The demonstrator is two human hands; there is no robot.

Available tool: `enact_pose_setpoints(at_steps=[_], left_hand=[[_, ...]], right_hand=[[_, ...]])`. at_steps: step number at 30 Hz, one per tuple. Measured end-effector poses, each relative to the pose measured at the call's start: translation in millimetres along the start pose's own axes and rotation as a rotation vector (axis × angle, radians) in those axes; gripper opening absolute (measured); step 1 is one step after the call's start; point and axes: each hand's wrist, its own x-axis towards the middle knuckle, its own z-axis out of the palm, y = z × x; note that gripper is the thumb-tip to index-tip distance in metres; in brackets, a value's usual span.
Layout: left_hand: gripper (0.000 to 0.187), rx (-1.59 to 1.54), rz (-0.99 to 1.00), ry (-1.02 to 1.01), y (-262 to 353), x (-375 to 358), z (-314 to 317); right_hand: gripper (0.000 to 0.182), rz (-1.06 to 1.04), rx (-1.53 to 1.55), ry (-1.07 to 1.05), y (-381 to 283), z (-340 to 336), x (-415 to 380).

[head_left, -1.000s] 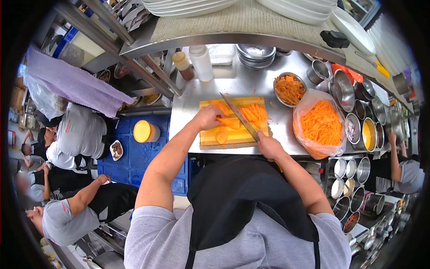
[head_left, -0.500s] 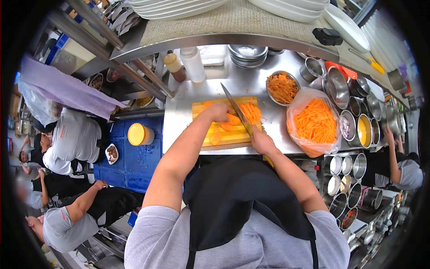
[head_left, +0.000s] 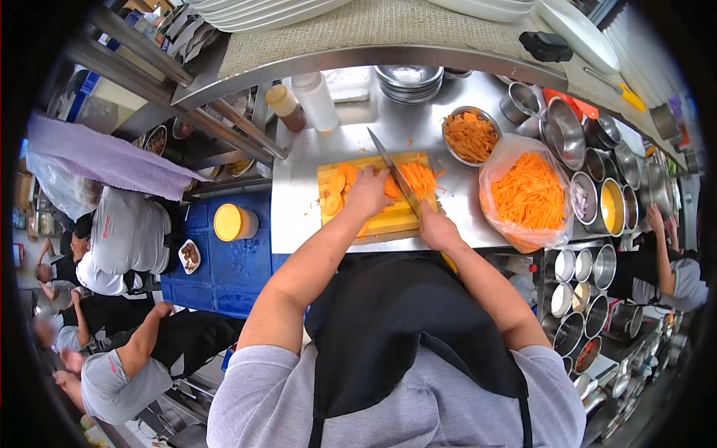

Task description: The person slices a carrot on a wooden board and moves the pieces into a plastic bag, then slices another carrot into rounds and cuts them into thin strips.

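the right hand [head_left: 437,230] is wrapped tight around the handle of a knife [head_left: 394,173], whose long, narrow steel blade slants up and away across a yellow board [head_left: 388,219]. the left hand [head_left: 368,193] presses down with curled fingers on flat orange carrot slices [head_left: 390,187] in the middle of the board, just beside the blade. thin carrot sticks [head_left: 422,178] lie in a loose heap on the far side of the blade, and a few rounder slices [head_left: 334,196] sit at the board's left edge.

the board is a thick rectangular slab resting on a smooth, shiny steel counter [head_left: 299,201]. to its right, a crinkled clear plastic bag [head_left: 527,196] bulges with fine shredded carrot, and behind that a round metal bowl [head_left: 470,136] holds chunkier carrot pieces. a row of round steel pots [head_left: 597,198] runs along the counter's right end, one filled with a yellow liquid. at the back stand two plastic squeeze bottles [head_left: 302,101] and a stack of shallow metal dishes [head_left: 408,80]. a woven mat [head_left: 373,26] covers the shelf above.

to the left, a round yellow-lidded tub [head_left: 234,222] sits on blue crates [head_left: 224,261], near other people in grey shirts.
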Motion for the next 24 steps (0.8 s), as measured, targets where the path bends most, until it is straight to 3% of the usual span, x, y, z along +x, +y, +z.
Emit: enact_pose_setpoints(at_steps=[7, 10, 13, 22, 24], left_hand=[[0.059, -0.127, -0.008, 0.015, 3.0, -5.3, 11.5], [0.049, -0.161, 0.002, 0.109, -1.4, -8.6, 2.5], [0.040, -0.146, 0.040, -0.022, -15.7, -5.1, 11.0], [0.026, -0.267, 0.181, 0.073, -28.6, -6.5, 15.4], [0.020, -0.259, 0.255, 0.170, -29.5, -6.7, 17.1]], right_hand=[[0.033, -0.003, -0.027, 0.028, -5.7, 0.0, -4.2], [0.036, 0.030, -0.073, 0.012, -20.0, -9.0, -11.1], [0.035, 0.016, -0.158, -0.011, -29.3, -7.7, -17.3], [0.025, -0.011, -0.239, -0.034, -32.6, -20.3, -15.1], [0.026, -0.010, -0.264, -0.009, -35.1, -29.8, -18.3]])
